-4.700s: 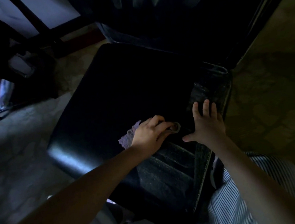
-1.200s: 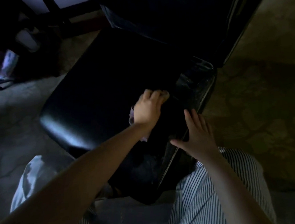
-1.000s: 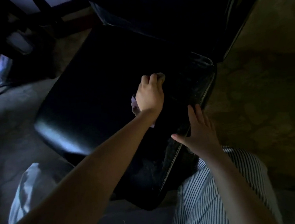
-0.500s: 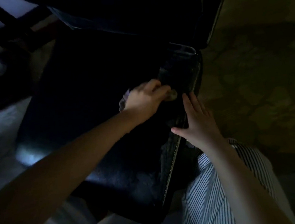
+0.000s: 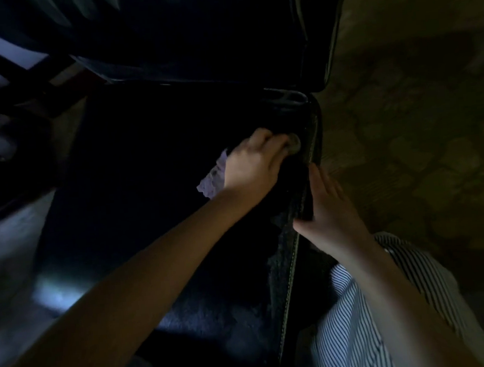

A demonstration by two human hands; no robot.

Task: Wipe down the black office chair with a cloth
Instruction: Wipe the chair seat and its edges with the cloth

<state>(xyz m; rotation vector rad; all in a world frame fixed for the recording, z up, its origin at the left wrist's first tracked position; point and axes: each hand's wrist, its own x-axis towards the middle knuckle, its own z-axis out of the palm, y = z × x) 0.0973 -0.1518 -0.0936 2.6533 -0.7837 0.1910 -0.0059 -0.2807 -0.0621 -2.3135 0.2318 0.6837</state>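
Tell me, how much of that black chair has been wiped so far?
Perhaps half. Done: the chair seat looks glossy and clean on its left side. In hand: the left hand grips the cloth against the seat near its stitched right edge, which the right hand steadies. Left: a greyish, dusty-looking patch at the near end; the backrest is too dark to judge.

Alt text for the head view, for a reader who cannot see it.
A left hand grips a pale cloth against the black office chair seat near its stitched side edge, while the right hand rests on that edge, fingers straight. Dim lighting.
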